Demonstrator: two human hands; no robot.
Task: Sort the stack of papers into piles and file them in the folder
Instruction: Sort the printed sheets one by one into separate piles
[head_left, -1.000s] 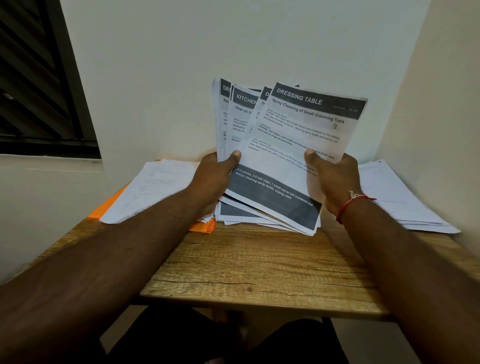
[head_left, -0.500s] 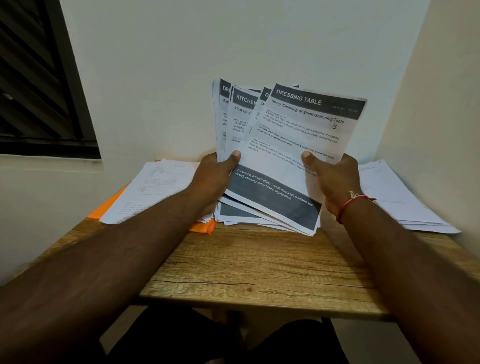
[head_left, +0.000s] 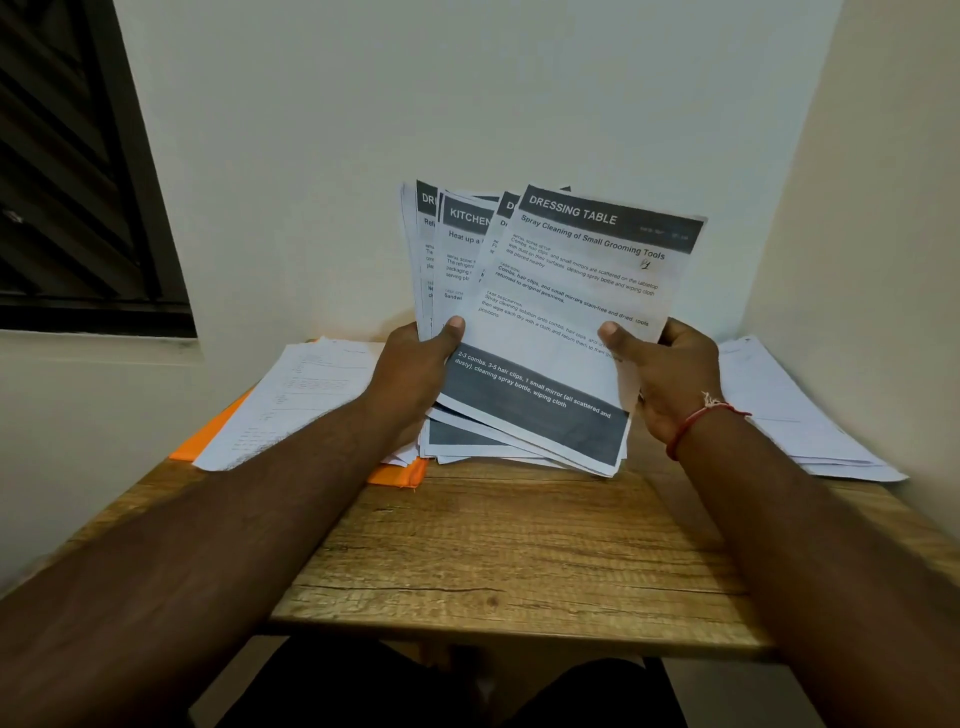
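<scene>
The left grip (head_left: 415, 374) and right grip (head_left: 670, 379) each grasp the fanned papers (head_left: 561, 312), stood up at 12 o'clock on the counter (head_left: 519, 545). The orange folder (head_left: 397, 474) lies under a pile (head_left: 291, 400) at 10 o'clock.

Orange folder (head_left: 397, 475), white papers (head_left: 571, 291) (dark-banded), wood-grain table (head_left: 519, 561).

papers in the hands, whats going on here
A person holds up a fanned stack of printed sheets at the wooden table, left hand gripping its left edge, right hand pinching the front sheet headed DRESSING TABLE. A left pile lies on an orange folder; a right pile lies by the wall.
</scene>
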